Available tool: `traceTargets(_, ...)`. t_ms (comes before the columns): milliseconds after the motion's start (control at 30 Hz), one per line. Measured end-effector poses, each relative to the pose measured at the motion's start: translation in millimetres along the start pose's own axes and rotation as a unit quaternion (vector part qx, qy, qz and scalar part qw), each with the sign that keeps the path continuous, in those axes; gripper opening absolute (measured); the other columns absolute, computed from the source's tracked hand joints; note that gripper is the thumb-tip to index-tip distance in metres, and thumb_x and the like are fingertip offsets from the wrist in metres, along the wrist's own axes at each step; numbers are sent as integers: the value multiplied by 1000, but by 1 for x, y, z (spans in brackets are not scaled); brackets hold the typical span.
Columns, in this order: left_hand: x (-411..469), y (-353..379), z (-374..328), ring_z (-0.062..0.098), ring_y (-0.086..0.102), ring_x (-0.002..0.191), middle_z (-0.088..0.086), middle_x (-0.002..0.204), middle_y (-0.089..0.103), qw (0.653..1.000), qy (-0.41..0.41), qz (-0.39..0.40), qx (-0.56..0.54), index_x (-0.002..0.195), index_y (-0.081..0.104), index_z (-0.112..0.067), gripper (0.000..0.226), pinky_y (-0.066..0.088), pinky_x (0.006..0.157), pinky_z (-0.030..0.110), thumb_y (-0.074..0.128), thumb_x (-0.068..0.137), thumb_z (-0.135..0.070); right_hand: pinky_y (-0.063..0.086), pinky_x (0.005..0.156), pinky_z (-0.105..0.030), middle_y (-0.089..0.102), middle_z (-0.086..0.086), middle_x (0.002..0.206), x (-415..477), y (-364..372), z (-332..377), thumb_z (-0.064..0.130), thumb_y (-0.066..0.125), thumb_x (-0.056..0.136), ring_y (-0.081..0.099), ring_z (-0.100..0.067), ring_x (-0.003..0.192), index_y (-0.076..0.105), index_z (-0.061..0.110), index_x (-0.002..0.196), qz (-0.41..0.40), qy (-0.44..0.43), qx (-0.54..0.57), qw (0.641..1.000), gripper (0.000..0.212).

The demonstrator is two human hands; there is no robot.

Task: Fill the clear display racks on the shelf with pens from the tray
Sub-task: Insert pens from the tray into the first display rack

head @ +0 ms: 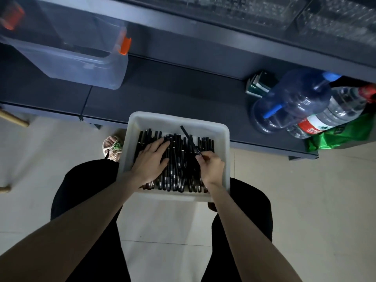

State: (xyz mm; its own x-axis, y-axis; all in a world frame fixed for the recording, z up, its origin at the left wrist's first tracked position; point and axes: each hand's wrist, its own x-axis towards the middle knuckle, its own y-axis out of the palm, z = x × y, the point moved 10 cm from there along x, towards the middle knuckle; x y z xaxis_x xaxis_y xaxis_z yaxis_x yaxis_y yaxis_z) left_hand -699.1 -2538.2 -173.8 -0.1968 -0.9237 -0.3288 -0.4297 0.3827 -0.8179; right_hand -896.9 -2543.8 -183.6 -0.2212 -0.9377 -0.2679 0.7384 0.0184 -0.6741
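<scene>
A white tray (223, 131) sits on my lap against the lower shelf edge, holding several black pens (179, 159) laid side by side. My left hand (150, 161) rests flat on the pens at the tray's left, fingers straight. At the tray's right, my right hand (211, 165) pinches one black pen (190, 139), which points up and to the left above the pile. The clear display racks (264, 13) stand on the upper shelf at the top of the view, blurred.
A clear storage bin (81, 64) with orange clips stands on the dark lower shelf (173, 88) at left. To the right are a blue water jug (293, 100), a clear bottle with a red label (335, 110), a green bag (341, 135) and small green books (258, 84). Pale tile floor lies below.
</scene>
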Motion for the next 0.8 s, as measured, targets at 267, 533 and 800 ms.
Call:
traceTargets(267,17,-109,-96,23,32,130,4,139,43,984,138,-110,24,144,32,-17,46,27,102,37,38,100,-27,47,63,-10,68,9,63,5,-123,115,-10,70,75,62,4,59,67,1,88,40,-73,261,962,16)
traceTargets(533,16,-219,-191,26,63,81,7,90,70,945,204,-212,-140,104,68,-7,18,50,78,40,61,90,-16,56,68,-23,60,-3,79,15,-246,214,-7,68,80,62,-13,73,56,11,104,-52,-159,392,904,32)
traceTargets(800,58,-286,-245,24,41,123,4,131,47,931,209,-299,-25,136,45,-16,46,34,102,40,53,94,-32,58,75,-35,61,0,77,56,-334,279,-5,66,82,61,-16,70,57,16,115,-203,-249,283,904,41)
